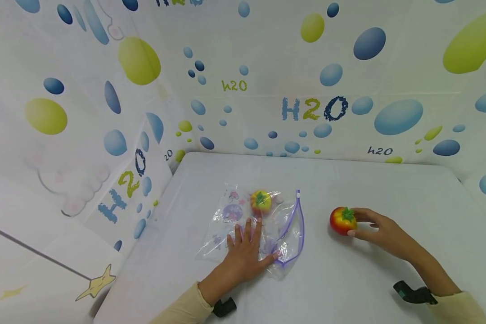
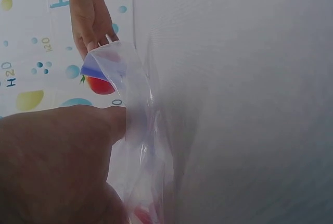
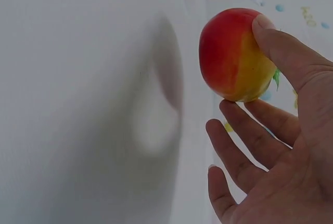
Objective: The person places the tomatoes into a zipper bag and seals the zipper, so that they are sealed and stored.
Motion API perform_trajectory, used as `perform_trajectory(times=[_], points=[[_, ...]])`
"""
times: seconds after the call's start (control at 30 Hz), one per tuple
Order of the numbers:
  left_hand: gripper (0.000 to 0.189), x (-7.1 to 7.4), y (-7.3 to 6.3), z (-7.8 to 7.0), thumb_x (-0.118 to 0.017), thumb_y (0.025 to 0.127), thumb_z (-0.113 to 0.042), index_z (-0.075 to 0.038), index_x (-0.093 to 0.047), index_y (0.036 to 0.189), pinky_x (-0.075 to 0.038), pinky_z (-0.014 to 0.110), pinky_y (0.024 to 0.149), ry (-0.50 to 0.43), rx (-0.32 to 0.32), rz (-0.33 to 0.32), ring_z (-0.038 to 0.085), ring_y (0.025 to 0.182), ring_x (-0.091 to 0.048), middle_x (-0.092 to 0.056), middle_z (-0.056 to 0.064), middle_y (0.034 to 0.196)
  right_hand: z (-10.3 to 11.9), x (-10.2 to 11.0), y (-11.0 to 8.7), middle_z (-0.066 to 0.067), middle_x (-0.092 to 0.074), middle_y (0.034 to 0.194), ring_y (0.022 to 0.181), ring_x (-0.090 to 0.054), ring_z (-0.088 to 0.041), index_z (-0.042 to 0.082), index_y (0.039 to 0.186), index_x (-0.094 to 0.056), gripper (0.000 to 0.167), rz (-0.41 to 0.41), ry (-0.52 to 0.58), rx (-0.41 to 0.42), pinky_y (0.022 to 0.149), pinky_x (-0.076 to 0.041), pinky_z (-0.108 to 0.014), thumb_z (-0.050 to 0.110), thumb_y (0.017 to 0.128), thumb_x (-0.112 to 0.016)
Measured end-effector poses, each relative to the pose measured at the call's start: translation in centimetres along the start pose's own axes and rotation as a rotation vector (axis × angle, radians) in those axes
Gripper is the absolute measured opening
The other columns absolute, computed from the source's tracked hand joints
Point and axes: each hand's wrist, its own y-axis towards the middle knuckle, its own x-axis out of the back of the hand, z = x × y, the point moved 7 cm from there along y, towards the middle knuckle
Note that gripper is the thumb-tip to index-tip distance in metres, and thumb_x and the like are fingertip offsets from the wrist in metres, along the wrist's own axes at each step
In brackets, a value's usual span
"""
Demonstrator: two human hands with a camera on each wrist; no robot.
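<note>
Toward the bottom centre of the head view, nearest the camera, a left hand (image 1: 243, 258) extends from a beige sleeve (image 1: 182, 308), fingers straight and spread, resting on a clear plastic bag (image 1: 273, 222) with pale purple and pink prints. Its thumb reaches the purple zip strip (image 1: 303, 225); whether it hooks the edge I cannot tell. The strip loops apart at the centre, so the bag's mouth gapes, with a white slider (image 1: 298, 194) at its upper end.

Right of centre, the right hand (image 1: 382, 234) pinches a round, red-and-yellow toy-like tomato with a green leafy top (image 1: 340, 222) between thumb and fingertips, well apart from the bag; whether it touches the white tabletop (image 1: 409, 184) is unclear.

A little farther, just beyond the left fingertips, a second yellow-and-red tomato (image 1: 260, 203) appears to lie inside the bag. As I judge it, the work is part-way: one tomato is in, one is out, and the zip is unsealed.

Across the top stands a white backdrop (image 1: 267, 58) printed with blue and green ovals.
</note>
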Motion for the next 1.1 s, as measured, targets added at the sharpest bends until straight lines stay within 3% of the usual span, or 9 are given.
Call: perform_trajectory(times=[0.4, 0.6, 1.1], points=[[0.106, 0.0, 0.1, -0.1, -0.055, 0.097, -0.073, -0.011, -0.012, 0.171, -0.011, 0.079, 0.120, -0.005, 0.008, 0.007, 0.059, 0.157, -0.006, -0.008, 0.024, 0.175, 2.6, -2.2, 0.6, -0.013, -0.067, 0.140, 0.127, -0.063, -0.039, 0.013, 0.147, -0.057, 0.066, -0.004, -0.009, 0.037, 0.101, -0.052, -0.066, 0.045, 0.094, -0.079], [0.106, 0.0, 0.1, -0.1, -0.056, 0.096, -0.074, -0.010, -0.014, 0.170, -0.014, 0.079, 0.119, 0.011, -0.001, -0.007, 0.060, 0.156, -0.010, -0.011, 0.025, 0.175, 3.4, -3.7, 0.8, -0.009, -0.068, 0.138, 0.125, -0.064, -0.034, 0.015, 0.147, -0.059, 0.066, 0.023, 0.037, 0.043, 0.101, -0.053, -0.063, 0.046, 0.092, -0.079], [0.106, 0.3, -0.1, -0.4, -0.057, 0.096, -0.072, -0.010, -0.014, 0.170, -0.013, 0.080, 0.119, 0.007, -0.005, 0.011, 0.060, 0.156, -0.010, -0.011, 0.026, 0.175, 6.0, -6.6, 1.7, -0.011, -0.068, 0.139, 0.115, -0.067, -0.025, 0.013, 0.144, -0.061, 0.066, 0.047, 0.053, 0.097, 0.096, -0.058, -0.053, 0.045, 0.090, -0.082]])
